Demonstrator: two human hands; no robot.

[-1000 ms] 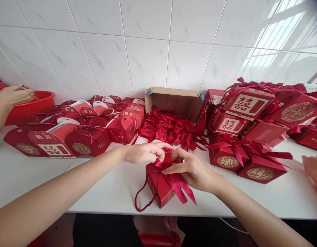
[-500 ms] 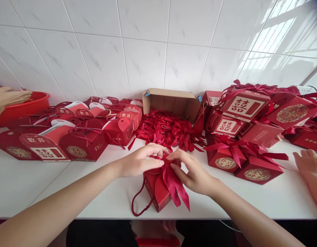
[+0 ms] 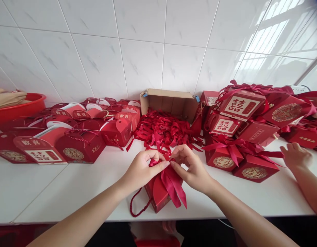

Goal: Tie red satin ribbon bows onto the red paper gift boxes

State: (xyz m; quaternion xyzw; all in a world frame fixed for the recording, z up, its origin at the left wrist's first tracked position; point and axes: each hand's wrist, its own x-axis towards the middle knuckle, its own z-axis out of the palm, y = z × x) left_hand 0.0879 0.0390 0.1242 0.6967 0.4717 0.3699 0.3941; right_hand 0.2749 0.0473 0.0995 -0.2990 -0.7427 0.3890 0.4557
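A small red gift box [image 3: 156,192] stands on the white table in front of me, its closed flaps topped by a crimson satin ribbon [image 3: 172,187]. Two ribbon tails hang down its near side. My left hand [image 3: 144,168] pinches the ribbon at the top of the box between thumb and index finger. Opposite it, my right hand [image 3: 193,168] pinches the same ribbon, with the fingertips of both hands nearly touching. A twisted dark red cord handle [image 3: 132,206] loops out from the box's left side. My fingers partly cover the knot area.
Loose ribbons [image 3: 163,130] spill from a cardboard carton [image 3: 171,93] by the tiled wall. Red boxes [image 3: 82,145] crowd the left; ribboned boxes [image 3: 242,104] are stacked right. A person's hand [image 3: 9,97] is over a red basin [image 3: 24,109]; another person's hand [image 3: 296,156] is at right.
My fingertips have drawn together over the top of the box, spreading the ribbon there. The other person's hand at the right has moved leftward and its fingers have curled.
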